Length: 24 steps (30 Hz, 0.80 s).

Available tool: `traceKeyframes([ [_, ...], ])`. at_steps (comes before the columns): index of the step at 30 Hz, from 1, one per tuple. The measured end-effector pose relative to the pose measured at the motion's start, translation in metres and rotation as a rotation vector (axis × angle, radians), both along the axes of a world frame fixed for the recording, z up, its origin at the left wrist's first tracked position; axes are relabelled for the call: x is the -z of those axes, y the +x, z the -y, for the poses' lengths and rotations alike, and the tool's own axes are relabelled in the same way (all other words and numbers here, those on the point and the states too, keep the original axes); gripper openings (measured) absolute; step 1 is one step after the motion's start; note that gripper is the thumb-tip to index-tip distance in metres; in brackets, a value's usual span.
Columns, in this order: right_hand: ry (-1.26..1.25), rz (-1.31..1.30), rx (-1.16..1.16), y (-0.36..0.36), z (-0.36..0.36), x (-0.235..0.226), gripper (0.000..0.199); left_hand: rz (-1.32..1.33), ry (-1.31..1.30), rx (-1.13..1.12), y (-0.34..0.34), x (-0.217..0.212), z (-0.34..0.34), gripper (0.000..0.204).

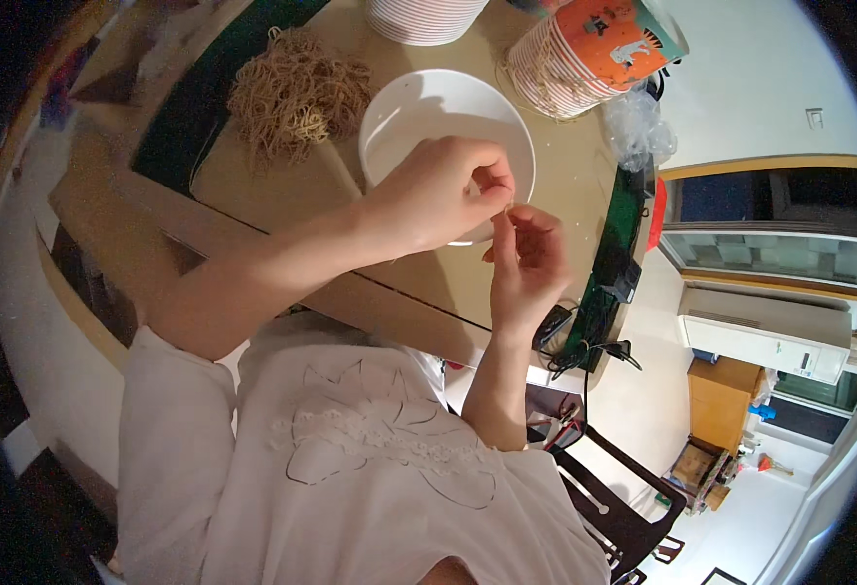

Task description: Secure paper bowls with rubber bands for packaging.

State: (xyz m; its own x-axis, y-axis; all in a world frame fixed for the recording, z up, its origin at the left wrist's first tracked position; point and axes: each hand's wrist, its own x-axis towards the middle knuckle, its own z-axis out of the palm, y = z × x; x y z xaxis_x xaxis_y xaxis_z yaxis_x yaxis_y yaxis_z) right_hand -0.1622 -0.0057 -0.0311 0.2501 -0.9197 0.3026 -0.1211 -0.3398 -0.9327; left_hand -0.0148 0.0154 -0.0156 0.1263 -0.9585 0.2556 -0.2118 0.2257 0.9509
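Observation:
My left hand reaches across the white bowl with thumb and fingertips pinched together. My right hand comes up from below, its thumb and finger also pinched. The fingertips of both hands meet over the bowl's near right rim. Something tiny and pale seems to be between them, too small to make out. To the left of the bowl lies a tangled heap of thin tan strands, loosely piled.
Behind the bowl stands a red-and-white striped tub. A second striped tub with an orange picture panel has strands hanging over its side. Crumpled clear plastic sits beside it. Black cables and an adapter lie at the table's right edge.

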Motion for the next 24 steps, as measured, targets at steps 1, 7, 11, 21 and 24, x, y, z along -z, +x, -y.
traceKeyframes([
  [1,-0.005,0.006,0.002,0.0,0.0,-0.001,0.01,-0.007,0.043,0.006,0.0,-0.002,-0.001,0.007],
  [7,-0.002,0.004,0.002,0.0,0.003,0.001,0.009,-0.018,0.073,0.014,0.0,-0.002,0.003,0.007],
  [11,0.034,0.055,0.014,0.002,0.002,0.003,0.01,-0.03,0.072,0.018,0.002,-0.001,0.002,0.006],
  [21,-0.08,-0.041,0.086,0.002,0.007,0.008,0.004,-0.012,0.005,-0.031,-0.002,0.0,0.005,0.007],
  [24,-0.065,-0.054,0.105,0.001,0.007,0.009,0.005,0.014,0.066,-0.053,-0.003,-0.004,0.003,0.007],
])
